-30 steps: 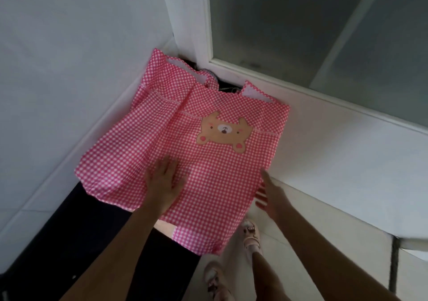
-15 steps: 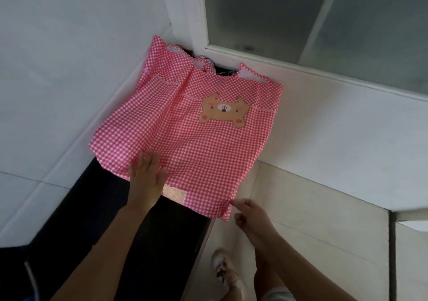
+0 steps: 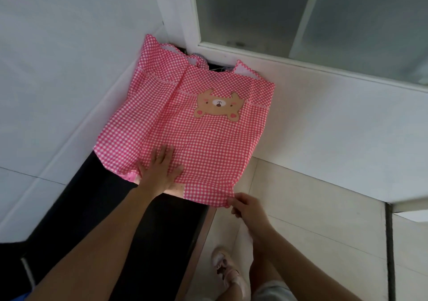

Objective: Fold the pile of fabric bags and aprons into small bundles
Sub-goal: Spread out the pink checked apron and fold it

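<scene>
Over at the far corner of the black surface [image 3: 150, 231], pink checked fabric [image 3: 203, 143] lies spread flat, with a tan bear patch [image 3: 218, 106] on front. Left hand [image 3: 159, 173] presses its near edge, fingers straight — right hand [image 3: 247, 208] pinches the near right corner. White wall [image 3: 58, 69] left, frosted window [image 3: 301, 18] beyond.

1. Left hand [image 3: 159, 173] – bare; fingers [image 3: 165, 156] without covering
2. Left forearm [image 3: 111, 236] – bare along all its visible length, wrist to lower picture edge
3. Right hand [image 3: 249, 208] – bare
4. Right forearm [image 3: 301, 261] – bare along all its visible length
5. Lower leg [image 3: 261, 268] – bare, partly hidden by the right forearm
6. Sandal [image 3: 228, 275] – pale pink, open style, straps across the foot; finer detail blurred
7. Garment hem [image 3: 271, 292] – pale grey cloth at the bottom edge, above the lower leg; kind of garment cannot be told
</scene>
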Demonstrator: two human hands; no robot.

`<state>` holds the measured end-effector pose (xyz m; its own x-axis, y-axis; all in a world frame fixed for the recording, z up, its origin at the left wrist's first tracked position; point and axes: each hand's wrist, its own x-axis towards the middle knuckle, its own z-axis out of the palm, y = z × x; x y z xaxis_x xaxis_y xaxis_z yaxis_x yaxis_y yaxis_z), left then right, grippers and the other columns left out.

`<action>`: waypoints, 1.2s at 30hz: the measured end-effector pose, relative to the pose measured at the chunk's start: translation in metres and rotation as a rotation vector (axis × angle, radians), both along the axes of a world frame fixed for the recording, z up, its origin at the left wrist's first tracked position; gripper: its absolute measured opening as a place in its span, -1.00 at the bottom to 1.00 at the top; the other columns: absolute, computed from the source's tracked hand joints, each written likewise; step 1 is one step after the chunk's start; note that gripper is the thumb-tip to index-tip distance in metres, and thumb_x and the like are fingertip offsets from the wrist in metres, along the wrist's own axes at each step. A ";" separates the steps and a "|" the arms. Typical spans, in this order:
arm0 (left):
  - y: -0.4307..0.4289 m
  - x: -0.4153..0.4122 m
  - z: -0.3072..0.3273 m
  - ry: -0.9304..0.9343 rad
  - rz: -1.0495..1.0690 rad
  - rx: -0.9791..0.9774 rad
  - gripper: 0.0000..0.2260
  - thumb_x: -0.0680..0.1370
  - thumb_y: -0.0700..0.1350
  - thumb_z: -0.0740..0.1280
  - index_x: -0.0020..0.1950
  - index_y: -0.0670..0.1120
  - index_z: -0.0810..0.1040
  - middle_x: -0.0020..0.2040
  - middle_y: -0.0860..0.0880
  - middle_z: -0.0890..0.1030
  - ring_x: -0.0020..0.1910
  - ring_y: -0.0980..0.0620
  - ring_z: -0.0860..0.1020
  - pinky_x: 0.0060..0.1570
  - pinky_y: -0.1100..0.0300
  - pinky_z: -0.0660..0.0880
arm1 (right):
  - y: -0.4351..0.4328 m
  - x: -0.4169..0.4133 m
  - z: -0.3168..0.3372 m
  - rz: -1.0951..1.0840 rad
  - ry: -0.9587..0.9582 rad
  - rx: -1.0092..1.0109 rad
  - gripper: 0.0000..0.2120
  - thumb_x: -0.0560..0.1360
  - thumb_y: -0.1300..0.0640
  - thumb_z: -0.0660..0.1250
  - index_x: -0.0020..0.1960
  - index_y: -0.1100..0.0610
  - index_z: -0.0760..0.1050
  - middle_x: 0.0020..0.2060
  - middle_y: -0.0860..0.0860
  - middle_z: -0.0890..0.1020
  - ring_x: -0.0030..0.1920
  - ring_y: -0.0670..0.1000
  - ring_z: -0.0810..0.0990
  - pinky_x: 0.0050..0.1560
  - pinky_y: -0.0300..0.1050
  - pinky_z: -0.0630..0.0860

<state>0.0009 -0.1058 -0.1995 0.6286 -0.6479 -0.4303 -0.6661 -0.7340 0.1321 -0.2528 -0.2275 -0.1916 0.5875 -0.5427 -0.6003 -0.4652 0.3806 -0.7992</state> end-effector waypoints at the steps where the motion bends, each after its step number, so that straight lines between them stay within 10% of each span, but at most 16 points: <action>1: 0.001 0.004 0.000 0.009 -0.016 -0.017 -0.10 0.25 0.54 -0.33 0.48 0.11 -0.42 0.49 0.12 -0.41 0.49 0.02 -0.34 0.34 -0.27 -0.34 | -0.005 -0.007 -0.001 0.018 -0.006 -0.053 -0.89 0.53 0.15 0.34 -0.14 0.08 0.62 -0.36 -0.05 0.63 -0.37 -0.13 0.49 -0.29 -0.23 0.43; 6: 0.005 0.023 0.002 0.083 -0.120 -0.062 0.08 0.20 0.62 -0.22 0.55 0.01 -0.28 0.55 0.08 -0.27 0.52 0.07 -0.26 0.46 -0.06 -0.30 | -0.030 -0.035 -0.018 -0.096 0.039 -0.006 -0.91 0.53 0.18 0.34 -0.08 0.17 0.61 -0.16 0.21 0.66 -0.20 0.03 0.56 -0.18 -0.12 0.47; 14: 0.005 0.033 0.002 0.028 -0.069 0.034 0.08 0.02 0.70 -0.25 0.41 0.25 -0.49 0.47 0.07 -0.48 0.47 -0.18 -0.40 0.27 -0.29 -0.35 | -0.015 0.002 -0.049 -0.318 -0.202 0.872 -0.46 0.48 -0.04 0.39 0.33 0.22 0.36 0.19 0.20 0.53 0.21 0.16 0.51 0.22 0.05 0.49; 19: 0.034 0.049 0.015 0.058 -0.149 -0.097 0.04 0.22 0.58 0.11 0.47 0.25 -0.40 0.55 0.04 -0.28 0.53 -0.09 -0.21 0.46 -0.24 -0.18 | -0.018 0.024 -0.040 -0.501 -0.229 0.994 -0.54 0.37 0.25 0.43 0.22 0.27 0.38 0.06 0.21 0.57 0.07 0.17 0.57 -0.04 0.05 0.64; 26: 0.098 0.078 0.014 -0.125 -0.278 -0.035 0.06 0.40 -0.18 0.44 0.44 0.33 -0.36 0.54 0.05 -0.24 0.52 -0.12 -0.27 0.38 -0.20 -0.36 | -0.037 0.011 -0.023 -0.249 -0.372 0.380 0.07 0.12 0.09 0.65 0.49 -0.06 0.16 0.29 0.11 0.46 0.19 0.15 0.56 -0.03 -0.01 0.61; 32: 0.088 0.083 0.014 -0.158 -0.118 -0.068 -0.21 0.34 -0.39 0.42 0.52 -0.09 0.23 0.50 -0.14 0.27 0.41 -0.32 0.28 0.18 -0.44 0.33 | -0.032 0.012 -0.002 0.278 -0.189 -0.653 0.22 0.20 -0.14 0.58 0.50 -0.27 -0.28 0.51 -0.16 -0.31 0.54 -0.01 -0.21 0.42 0.06 0.10; 36: 0.089 0.091 0.003 -0.129 -0.103 -0.132 -0.27 0.32 -0.47 0.41 0.45 -0.11 0.35 0.39 -0.23 0.41 0.26 -0.46 0.40 0.11 -0.38 0.43 | -0.022 0.027 -0.005 0.336 -0.086 -0.932 -0.10 0.38 0.14 0.50 0.52 -0.08 0.01 0.52 0.17 0.09 0.49 0.20 0.17 0.34 0.09 0.29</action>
